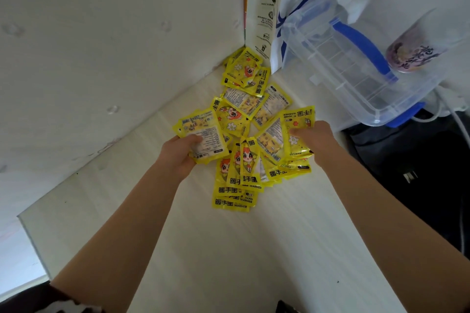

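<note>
While the left grip (181, 151) curls round a small pkt stack (206, 137), thumb on top, the loose pile (239, 173) of yellow hand warmers lies on the desk (229, 249) just right of it & beyond, toward the corner. Further right, the right grip (314, 134) pinches a second bunch (297, 122). Gathering looks early: two handfuls up, most pkts left to collect.

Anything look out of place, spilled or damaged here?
The yellow hand-warmer packets lie scattered in an overlapping heap, some face down, trailing into the corner by the wall. Left hand and right hand each grip some. None looks torn.
</note>
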A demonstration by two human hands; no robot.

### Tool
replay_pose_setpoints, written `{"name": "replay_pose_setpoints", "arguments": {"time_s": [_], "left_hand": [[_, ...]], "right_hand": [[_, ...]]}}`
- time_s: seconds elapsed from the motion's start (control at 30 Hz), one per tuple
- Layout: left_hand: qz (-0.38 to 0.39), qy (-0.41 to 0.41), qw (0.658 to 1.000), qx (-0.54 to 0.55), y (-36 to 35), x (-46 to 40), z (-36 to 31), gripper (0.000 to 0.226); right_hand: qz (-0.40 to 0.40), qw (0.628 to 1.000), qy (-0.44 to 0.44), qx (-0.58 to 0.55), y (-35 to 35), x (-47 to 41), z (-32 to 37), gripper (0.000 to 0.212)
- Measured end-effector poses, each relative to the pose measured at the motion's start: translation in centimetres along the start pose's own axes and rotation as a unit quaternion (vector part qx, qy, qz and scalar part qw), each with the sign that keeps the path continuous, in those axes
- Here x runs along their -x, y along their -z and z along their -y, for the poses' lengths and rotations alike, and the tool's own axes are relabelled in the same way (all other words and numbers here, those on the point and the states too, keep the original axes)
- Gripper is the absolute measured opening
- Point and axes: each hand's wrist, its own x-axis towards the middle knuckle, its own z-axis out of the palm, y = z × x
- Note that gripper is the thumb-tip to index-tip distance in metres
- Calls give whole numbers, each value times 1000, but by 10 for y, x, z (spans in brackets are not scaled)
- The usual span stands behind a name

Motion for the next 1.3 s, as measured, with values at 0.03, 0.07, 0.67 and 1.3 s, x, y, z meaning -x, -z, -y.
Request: {"name": "replay_pose_setpoints", "arguments": {"time_s": [0.03,0.07,0.67,1.3], "left_hand": [[2,6,1000,3,-5,-2,1,41],[2,10,1000,6,-10,-4,1,42],[-34,29,999,22,-57,-27,5,56],[-55,-22,997,53,-12,6,30,33]], "right_hand": [[5,1000,9,-11,4,2,-3,12],[10,1000,19,-17,8,4,-5,10],[49,996,-1,76,26,7,-39,24],[7,998,30,62,-1,7,-15,43]]}}
